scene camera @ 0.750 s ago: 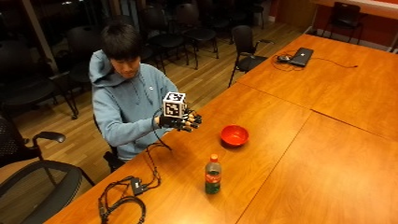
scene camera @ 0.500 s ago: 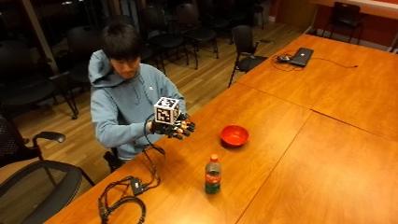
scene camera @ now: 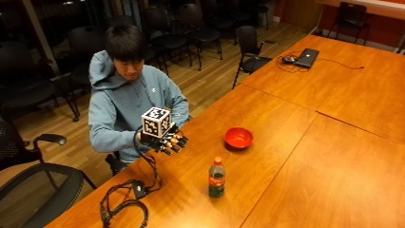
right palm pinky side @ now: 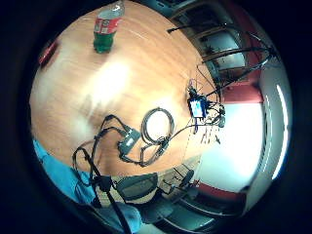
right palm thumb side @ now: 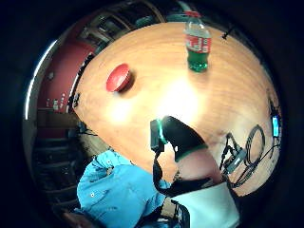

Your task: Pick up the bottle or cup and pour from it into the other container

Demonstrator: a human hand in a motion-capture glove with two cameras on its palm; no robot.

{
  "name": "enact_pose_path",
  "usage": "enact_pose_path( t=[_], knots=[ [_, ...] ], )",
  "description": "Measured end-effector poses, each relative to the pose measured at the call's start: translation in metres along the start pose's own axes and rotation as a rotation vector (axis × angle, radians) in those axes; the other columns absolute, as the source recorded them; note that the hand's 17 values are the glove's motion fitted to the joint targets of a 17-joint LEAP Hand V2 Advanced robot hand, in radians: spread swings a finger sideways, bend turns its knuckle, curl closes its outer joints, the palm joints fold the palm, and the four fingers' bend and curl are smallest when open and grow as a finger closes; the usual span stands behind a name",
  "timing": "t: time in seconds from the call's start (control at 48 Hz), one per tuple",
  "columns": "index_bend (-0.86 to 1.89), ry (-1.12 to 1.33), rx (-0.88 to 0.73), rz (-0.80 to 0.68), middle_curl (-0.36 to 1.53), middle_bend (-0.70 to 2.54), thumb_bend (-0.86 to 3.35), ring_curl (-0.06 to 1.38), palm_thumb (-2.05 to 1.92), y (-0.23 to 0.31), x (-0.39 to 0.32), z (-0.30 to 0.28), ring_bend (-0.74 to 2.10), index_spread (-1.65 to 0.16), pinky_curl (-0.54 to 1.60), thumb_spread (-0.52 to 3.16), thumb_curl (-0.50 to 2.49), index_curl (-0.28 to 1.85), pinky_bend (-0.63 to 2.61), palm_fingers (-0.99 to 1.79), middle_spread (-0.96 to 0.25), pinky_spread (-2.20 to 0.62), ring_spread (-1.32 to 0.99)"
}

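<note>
In the outside view a green drink bottle (scene camera: pixel 216 178) with a red label and orange cap stands upright on the wooden table (scene camera: pixel 284 156). A red bowl (scene camera: pixel 238 137) sits beyond it, toward the table's far side. My gloved right hand (scene camera: pixel 166 141) hovers above the table's near edge in front of the seated person, left of both objects and apart from them. Its fingers are relaxed and hold nothing. The thumb side palm view shows the bottle (right palm thumb side: pixel 197 45), the bowl (right palm thumb side: pixel 118 77) and my gloved thumb (right palm thumb side: pixel 180 137). The little finger side view shows the bottle (right palm pinky side: pixel 105 29).
Coiled black cables with a small box (scene camera: pixel 126 204) lie on the table near its corner, also seen as cables (right palm pinky side: pixel 146 134). A laptop (scene camera: pixel 307 57) sits on the far table. An office chair (scene camera: pixel 38 180) stands beside the person.
My right hand has dropped lower and drifted a little left, toward the table's near edge. Bottle and bowl have not moved.
</note>
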State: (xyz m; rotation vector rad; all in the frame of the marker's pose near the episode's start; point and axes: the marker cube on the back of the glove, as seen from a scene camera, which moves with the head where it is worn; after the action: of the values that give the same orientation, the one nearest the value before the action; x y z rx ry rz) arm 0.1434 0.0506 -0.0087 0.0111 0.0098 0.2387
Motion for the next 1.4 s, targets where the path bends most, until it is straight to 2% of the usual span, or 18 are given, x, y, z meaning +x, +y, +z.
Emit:
enact_pose_path(
  t=[0.25,0.604,0.75,0.958,1.396],
  knots=[
    [0.17,-0.043,0.052,0.061,0.23,0.18,-0.02,0.21,0.49,0.008,0.038,0.014,0.36,-0.38,0.22,1.08,0.32,0.24,0.62,0.01,0.01,0.24,0.14],
    [0.13,-0.227,0.302,0.117,0.28,0.22,-0.02,0.24,0.54,-0.013,0.085,0.048,0.4,-0.36,0.23,1.05,0.36,0.22,0.64,0.05,0.03,0.24,0.13],
    [0.13,-0.394,0.367,0.121,0.3,0.23,-0.03,0.25,0.53,-0.033,0.091,0.057,0.42,-0.34,0.24,1.04,0.37,0.22,0.65,0.05,0.03,0.24,0.13],
    [0.12,-0.603,0.404,0.097,0.31,0.23,-0.03,0.27,0.54,-0.066,0.09,0.074,0.44,-0.32,0.25,1.02,0.37,0.2,0.67,0.05,0.04,0.24,0.12],
    [0.11,-1.041,0.347,0.034,0.32,0.22,-0.03,0.29,0.54,-0.152,0.057,0.112,0.51,-0.35,0.28,0.96,0.37,0.17,0.74,0.01,0.05,0.23,0.11]
  ],
)
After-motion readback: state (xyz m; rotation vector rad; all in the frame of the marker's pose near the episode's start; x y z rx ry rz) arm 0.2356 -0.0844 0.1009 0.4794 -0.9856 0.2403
